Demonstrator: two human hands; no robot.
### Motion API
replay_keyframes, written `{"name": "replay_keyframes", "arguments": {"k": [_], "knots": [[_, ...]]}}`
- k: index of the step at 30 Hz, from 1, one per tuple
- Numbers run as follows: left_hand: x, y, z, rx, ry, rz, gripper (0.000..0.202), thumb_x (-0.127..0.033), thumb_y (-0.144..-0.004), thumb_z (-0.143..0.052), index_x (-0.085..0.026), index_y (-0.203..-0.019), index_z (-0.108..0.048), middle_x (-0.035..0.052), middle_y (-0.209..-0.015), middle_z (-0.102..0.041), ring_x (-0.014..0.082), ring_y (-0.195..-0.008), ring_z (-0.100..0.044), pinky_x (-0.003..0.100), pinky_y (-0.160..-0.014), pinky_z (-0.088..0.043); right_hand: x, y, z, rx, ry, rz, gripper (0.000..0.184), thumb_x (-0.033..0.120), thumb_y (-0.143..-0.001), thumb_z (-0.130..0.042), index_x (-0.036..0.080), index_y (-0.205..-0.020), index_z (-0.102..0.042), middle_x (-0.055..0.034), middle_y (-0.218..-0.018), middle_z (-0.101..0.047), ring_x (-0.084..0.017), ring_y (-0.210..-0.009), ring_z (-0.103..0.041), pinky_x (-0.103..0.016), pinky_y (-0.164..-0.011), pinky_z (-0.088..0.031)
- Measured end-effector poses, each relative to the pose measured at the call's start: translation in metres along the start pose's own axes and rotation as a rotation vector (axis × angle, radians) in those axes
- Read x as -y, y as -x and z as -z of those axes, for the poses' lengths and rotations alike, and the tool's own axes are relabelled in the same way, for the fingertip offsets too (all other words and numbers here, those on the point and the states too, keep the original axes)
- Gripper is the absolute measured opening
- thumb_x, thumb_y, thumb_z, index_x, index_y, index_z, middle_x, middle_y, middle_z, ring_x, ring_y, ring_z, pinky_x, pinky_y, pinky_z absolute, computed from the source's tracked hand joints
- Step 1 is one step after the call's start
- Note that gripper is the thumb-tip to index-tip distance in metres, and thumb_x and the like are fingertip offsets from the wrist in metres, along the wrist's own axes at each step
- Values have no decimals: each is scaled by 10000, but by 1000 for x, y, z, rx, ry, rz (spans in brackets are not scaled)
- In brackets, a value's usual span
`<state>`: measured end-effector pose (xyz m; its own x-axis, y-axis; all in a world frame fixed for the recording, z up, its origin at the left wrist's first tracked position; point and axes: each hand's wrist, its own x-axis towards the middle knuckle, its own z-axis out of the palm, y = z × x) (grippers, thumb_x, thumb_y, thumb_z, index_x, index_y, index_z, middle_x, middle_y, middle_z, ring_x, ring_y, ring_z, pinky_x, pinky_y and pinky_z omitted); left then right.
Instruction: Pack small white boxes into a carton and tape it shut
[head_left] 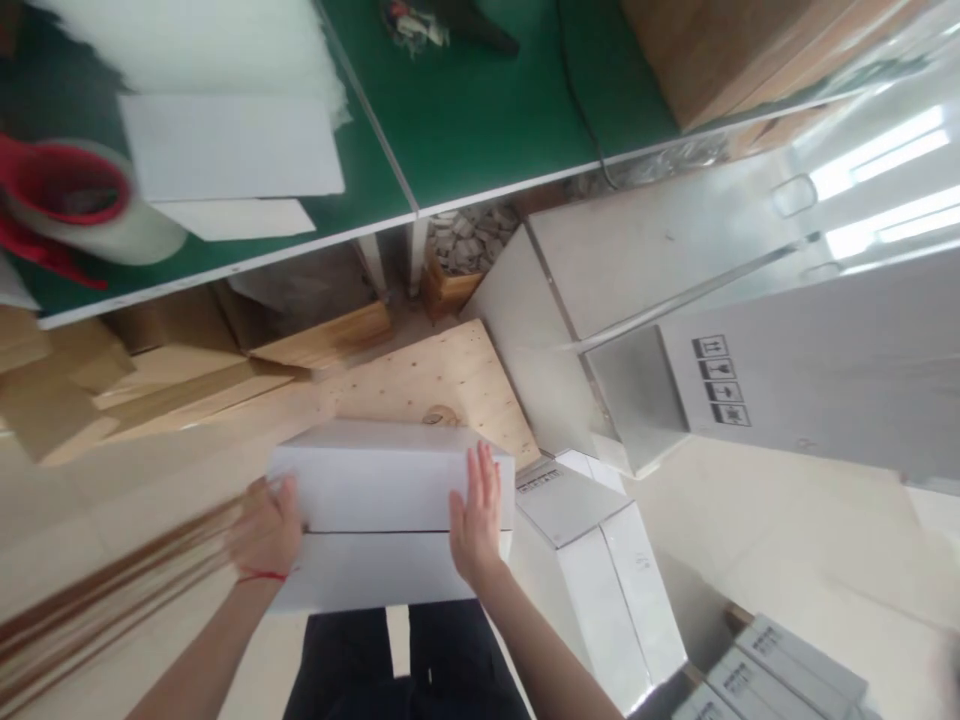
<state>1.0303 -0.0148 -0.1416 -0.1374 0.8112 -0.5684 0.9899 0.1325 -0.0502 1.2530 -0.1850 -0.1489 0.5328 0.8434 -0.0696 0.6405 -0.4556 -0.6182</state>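
A closed white cardboard box [382, 490] lies in front of my legs, with a dark seam running along its middle. My left hand [266, 530], slightly blurred and with a red string at the wrist, has its fingers curled at the box's left end. Flat on the top near the right end rests my right hand [476, 510], its fingers stretched out. Behind the box is a light wooden board [420, 375] with small dark spots. What supports the box from below is hidden.
A green workbench [480, 120] runs across the back, bearing a tape roll [97, 200] and a white carton [232, 150]. Metal cabinets [645, 250] stand to the right. White boxes [600, 570] are at right; brown cartons [150, 360] sit under the bench.
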Motion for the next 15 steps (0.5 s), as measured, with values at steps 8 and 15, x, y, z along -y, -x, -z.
{"name": "replay_keyframes", "arguments": {"k": [8, 15], "knots": [[23, -3, -21, 5, 598, -113, 641, -636, -946, -313, -120, -1191, -601, 243, -1099, -713, 404, -1073, -686, 529, -933, -503, 55, 15, -91, 204, 354, 395, 604, 310, -1045, -454, 143, -1608, -312, -179, -1657, -295, -362, -1559, -163, -606, -1227, -208], [175, -100, -6, 1, 1160, 14, 909, -900, -805, -195, -139, -1063, -621, 230, -1293, -674, 345, -1186, -666, 530, -1062, -482, 45, 19, -84, 143, 489, 473, 649, 368, -1079, -374, 149, -1648, -150, -206, -1652, -288, -391, -1552, -172, -637, -1190, -270]]}}
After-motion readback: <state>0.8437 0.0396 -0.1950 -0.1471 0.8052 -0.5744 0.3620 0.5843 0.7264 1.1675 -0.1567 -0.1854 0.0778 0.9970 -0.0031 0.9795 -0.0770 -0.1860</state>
